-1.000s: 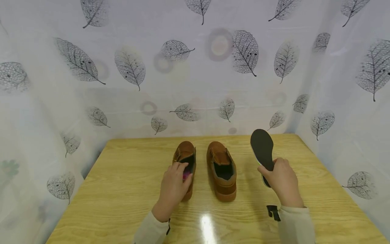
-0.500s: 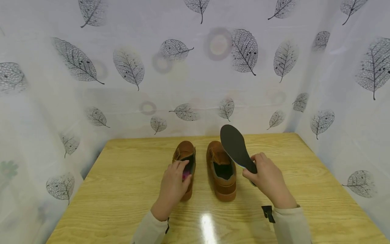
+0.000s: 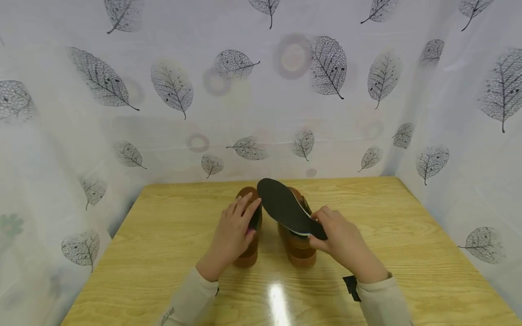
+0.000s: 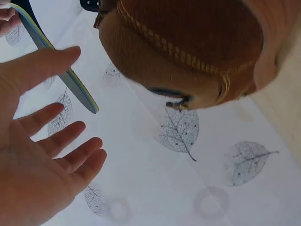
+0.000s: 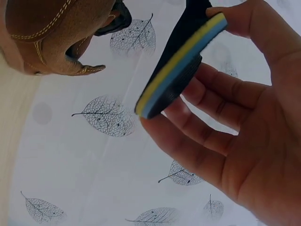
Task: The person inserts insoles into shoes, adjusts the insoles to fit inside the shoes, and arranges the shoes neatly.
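Black insole (image 3: 282,207) aslant, broad end forward-left

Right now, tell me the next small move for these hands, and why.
Probably close the left hand on the wide end of the black insole: that hand is open right beside it, while the right hand pinches the narrow end.

The surface (image 3: 163,226) has a glossy, light yellow wood-grain finish. White sheeting (image 3: 261,99), printed with dark skeleton leaves (image 3: 328,68) and pale rings (image 3: 294,56), hangs beyond the far edge of the surface and along its left and right sides. A bright light reflection (image 3: 278,303) lies on the near middle part of the surface.
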The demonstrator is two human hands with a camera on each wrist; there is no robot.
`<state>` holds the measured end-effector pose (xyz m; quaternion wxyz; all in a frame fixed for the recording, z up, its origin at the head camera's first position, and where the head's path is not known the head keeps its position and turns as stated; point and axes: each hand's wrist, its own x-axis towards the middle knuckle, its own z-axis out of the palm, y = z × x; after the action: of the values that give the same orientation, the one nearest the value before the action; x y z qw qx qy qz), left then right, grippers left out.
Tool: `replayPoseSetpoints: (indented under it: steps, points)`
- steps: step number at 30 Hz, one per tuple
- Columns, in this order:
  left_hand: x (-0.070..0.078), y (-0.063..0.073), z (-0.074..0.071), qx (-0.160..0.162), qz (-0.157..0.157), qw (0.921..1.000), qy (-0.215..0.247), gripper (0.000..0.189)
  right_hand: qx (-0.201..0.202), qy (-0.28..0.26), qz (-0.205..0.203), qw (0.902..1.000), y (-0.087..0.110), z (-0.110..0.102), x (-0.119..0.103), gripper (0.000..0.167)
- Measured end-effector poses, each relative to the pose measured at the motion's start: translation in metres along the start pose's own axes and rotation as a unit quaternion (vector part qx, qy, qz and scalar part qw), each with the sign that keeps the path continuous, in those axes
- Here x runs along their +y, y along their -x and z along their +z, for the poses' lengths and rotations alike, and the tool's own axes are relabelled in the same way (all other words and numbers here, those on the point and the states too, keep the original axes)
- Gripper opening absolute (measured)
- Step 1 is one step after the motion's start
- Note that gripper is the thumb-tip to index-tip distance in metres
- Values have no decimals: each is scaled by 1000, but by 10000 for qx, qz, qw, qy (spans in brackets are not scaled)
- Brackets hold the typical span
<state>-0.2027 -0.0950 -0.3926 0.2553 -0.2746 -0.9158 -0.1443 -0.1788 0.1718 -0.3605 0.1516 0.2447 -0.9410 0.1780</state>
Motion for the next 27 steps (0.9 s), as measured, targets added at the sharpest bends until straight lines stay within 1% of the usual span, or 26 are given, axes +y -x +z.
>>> replayPoseSetpoints:
  steps: [2,5,9,12,17,25,27]
  points:
    - [-3,-3,-3,-203,143,9996,-168,83,-51,48,-135,9999,0,1,-3,31]
    - [-5,-6,-7,-521,361,9975,-299,90,-73,155,-349,9992,-1,2,-6,32]
    - [-7,-11,-8,-780,673,9936,-463,100,15,222,-628,9978,-1,5,-9,33]
    - [-8,-15,-8,-772,911,9912,-575,103,81,217,-814,9964,-2,7,-12,34]
    - [-10,-18,-11,-764,1215,9876,-632,96,161,277,-979,9947,-3,8,-17,36]
    - [-12,-18,-11,-852,1469,9825,-770,93,142,356,-1025,9940,-5,10,-19,38]
    - [-12,-17,-11,-859,1503,9823,-721,92,129,399,-1027,9938,-5,11,-19,40]
